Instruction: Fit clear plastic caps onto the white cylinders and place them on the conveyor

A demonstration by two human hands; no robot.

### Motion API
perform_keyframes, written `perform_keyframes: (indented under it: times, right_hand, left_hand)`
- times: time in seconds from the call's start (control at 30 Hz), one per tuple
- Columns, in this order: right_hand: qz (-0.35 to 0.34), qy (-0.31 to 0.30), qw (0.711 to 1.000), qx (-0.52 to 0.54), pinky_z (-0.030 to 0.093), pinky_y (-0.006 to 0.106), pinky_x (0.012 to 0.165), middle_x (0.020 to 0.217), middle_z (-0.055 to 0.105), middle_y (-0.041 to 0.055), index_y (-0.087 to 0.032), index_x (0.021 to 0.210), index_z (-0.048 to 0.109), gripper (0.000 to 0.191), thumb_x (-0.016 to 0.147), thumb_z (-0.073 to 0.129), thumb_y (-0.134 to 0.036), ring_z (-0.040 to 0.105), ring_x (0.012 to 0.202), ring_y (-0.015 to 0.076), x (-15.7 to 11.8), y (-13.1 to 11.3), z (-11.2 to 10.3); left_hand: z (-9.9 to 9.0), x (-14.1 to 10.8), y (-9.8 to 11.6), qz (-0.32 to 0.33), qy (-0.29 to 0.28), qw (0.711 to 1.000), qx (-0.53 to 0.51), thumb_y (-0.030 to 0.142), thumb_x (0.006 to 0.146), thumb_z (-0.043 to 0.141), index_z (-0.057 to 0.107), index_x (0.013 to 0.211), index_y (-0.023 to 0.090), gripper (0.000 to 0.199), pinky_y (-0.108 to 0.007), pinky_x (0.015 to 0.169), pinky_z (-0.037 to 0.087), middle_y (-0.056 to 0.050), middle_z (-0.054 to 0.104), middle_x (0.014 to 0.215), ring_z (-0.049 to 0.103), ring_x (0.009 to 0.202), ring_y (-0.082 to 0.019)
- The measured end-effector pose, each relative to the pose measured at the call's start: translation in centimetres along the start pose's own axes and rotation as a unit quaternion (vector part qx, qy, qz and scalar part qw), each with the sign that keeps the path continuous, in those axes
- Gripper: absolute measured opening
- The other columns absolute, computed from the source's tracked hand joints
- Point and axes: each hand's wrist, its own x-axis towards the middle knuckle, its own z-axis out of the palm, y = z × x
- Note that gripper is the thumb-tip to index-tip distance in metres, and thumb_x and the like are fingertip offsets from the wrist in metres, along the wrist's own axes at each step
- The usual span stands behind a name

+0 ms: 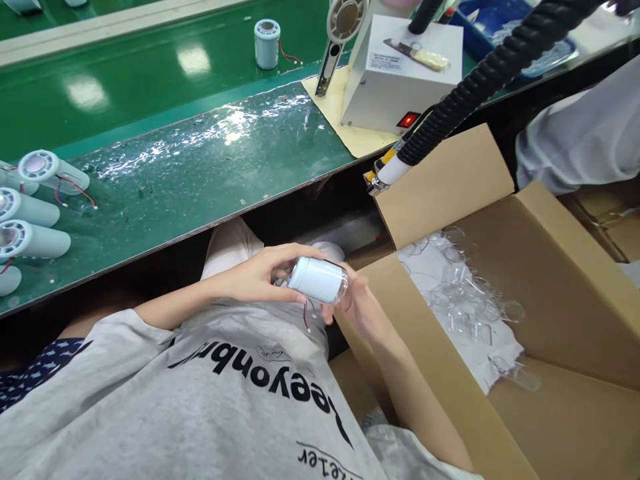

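Note:
My left hand is closed around a light blue cylinder, which lies tilted in front of my shirt. A thin dark-and-red wire with a small white connector hangs from it. Over the cylinder's right end sits a clear plastic cover. My right hand grips at that end, slightly blurred, and some of its fingers are hidden behind the cover.
Several similar cylinders lie on the green bench at left; another cylinder stands farther back. A white box with a lit red switch stands beside a black hose. An open carton at right holds clear plastic pieces.

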Motion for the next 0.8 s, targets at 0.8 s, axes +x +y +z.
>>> perform_keyframes:
  times: [0.8]
  right_hand:
    - [-0.017, -0.005, 0.999, -0.026, 0.063, 0.041, 0.087, 0.125, 0.074, 0.0082, -0.028, 0.136, 0.068, 0.068, 0.076, 0.086, -0.056, 0.074, 0.104, 0.0271, -0.5, 0.7, 0.2]
  left_hand:
    - [0.1, -0.3, -2.1, -0.126, -0.039, 0.989, -0.073, 0.034, 0.084, 0.078, 0.052, 0.152, 0.028, 0.074, -0.033, 0.086, 0.058, -0.011, 0.074, 0.126, 0.074, 0.101, -0.022]
